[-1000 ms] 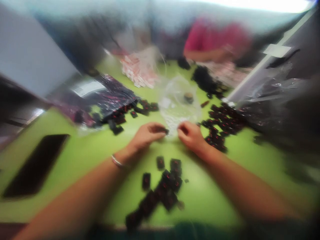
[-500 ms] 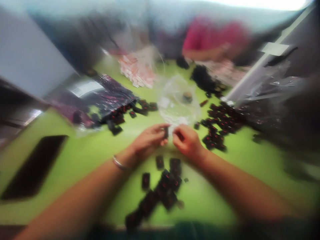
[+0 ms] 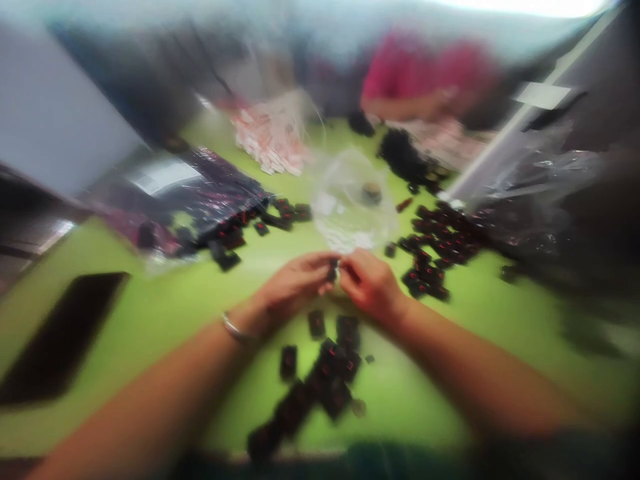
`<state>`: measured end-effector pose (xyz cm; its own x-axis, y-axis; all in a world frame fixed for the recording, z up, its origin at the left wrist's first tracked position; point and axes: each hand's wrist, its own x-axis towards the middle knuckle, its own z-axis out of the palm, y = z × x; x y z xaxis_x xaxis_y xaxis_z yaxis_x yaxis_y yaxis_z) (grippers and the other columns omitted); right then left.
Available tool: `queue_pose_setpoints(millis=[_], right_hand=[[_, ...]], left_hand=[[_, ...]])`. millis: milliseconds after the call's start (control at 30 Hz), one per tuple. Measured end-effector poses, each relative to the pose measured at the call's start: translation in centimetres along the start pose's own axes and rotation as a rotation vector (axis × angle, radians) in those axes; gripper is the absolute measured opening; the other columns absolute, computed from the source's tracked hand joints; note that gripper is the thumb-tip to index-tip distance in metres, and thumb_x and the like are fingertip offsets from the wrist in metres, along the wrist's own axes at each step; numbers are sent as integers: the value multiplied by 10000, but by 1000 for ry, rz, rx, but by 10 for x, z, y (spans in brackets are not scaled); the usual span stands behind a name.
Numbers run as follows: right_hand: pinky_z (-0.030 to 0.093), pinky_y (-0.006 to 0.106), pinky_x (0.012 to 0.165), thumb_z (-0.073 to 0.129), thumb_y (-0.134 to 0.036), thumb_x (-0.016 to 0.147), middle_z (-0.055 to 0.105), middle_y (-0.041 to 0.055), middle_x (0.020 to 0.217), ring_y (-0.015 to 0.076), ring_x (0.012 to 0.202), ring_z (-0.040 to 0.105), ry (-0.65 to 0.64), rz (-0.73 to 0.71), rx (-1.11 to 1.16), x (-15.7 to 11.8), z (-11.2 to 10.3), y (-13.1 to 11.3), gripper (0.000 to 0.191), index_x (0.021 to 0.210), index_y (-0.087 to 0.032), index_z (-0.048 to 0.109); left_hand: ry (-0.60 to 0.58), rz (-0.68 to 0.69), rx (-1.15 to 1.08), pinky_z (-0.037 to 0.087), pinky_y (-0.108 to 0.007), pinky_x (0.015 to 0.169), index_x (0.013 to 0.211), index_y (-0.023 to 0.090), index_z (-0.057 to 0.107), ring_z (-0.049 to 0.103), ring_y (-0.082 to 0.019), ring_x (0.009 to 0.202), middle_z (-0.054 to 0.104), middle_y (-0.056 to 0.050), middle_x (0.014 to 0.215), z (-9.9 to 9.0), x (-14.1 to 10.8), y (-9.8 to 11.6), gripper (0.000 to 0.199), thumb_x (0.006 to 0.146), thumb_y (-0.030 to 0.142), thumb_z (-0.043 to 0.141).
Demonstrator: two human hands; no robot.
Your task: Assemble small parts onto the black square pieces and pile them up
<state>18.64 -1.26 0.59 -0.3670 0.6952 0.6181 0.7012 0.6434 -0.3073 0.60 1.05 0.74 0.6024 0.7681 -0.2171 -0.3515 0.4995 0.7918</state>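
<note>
A small black block (image 3: 332, 271) sits between the thumb and fingers of my left hand (image 3: 299, 279), above the middle of the green table. My right hand (image 3: 371, 283) is closed in a pinch right against the block. Whatever its fingertips hold is too small and blurred to make out. Just beyond both hands lies a clear plastic bag or dish (image 3: 353, 207) with small whitish bits at its near side. Below my hands is a cluster of black blocks with red marks (image 3: 330, 367), several of them touching.
More black blocks (image 3: 443, 243) lie at the right beside a plastic bag (image 3: 545, 193). A labelled bag of dark parts (image 3: 220, 193) is at the left, near a dark flat slab (image 3: 65, 337). Pink-white pieces (image 3: 270, 143) lie farther back. Across the table sits a person in pink (image 3: 425, 73).
My right hand has moved slightly left, from beside the clear plastic to meet the black block in my left hand. The view has shifted a little.
</note>
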Motion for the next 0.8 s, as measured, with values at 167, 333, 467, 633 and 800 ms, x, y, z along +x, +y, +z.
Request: queue_pose_setpoints(millis=[167, 333, 467, 633, 800], right_hand=[[416, 269, 601, 429, -170, 892, 584, 50, 712, 159, 676, 536, -49, -62, -168, 0, -1, 0, 170, 819, -156, 581], [422, 270, 606, 429, -181, 902, 589, 60, 728, 159, 677, 546, -91, -34, -182, -1, -2, -4, 190, 823, -154, 600], [464, 277, 665, 448, -186, 904, 627, 73, 787, 172, 753, 592, -86, 50, -31, -4, 0, -7, 181, 909, -179, 628], [502, 308, 661, 471, -179, 886, 671, 102, 798, 193, 724, 623, -78, 28, -20, -8, 1, -13, 248, 1056, -145, 648], [524, 310, 719, 470, -154, 876, 704, 115, 884, 191, 784, 655, -30, 17, 61, -9, 1, -16, 286, 1106, -133, 639]], left_hand=[[2, 10, 38, 459, -193, 614, 1103, 144, 667, 564, -65, 624, 647, -45, 885, -4, 0, -2, 372, 739, 173, 732], [9, 42, 62, 476, -212, 621, 1090, 146, 667, 595, -88, 644, 663, -53, 888, -6, 1, -4, 380, 720, 180, 749], [37, 58, 26, 485, -226, 617, 1062, 142, 678, 614, -106, 643, 676, -60, 858, -3, 1, -2, 393, 684, 182, 779], [94, 76, -36, 473, -209, 606, 1021, 139, 694, 598, -90, 618, 666, -38, 778, -2, 0, 0, 369, 665, 159, 792], [96, 77, -55, 463, -216, 607, 1022, 137, 694, 582, -89, 612, 666, -43, 781, -1, -1, 3, 361, 673, 155, 784]])
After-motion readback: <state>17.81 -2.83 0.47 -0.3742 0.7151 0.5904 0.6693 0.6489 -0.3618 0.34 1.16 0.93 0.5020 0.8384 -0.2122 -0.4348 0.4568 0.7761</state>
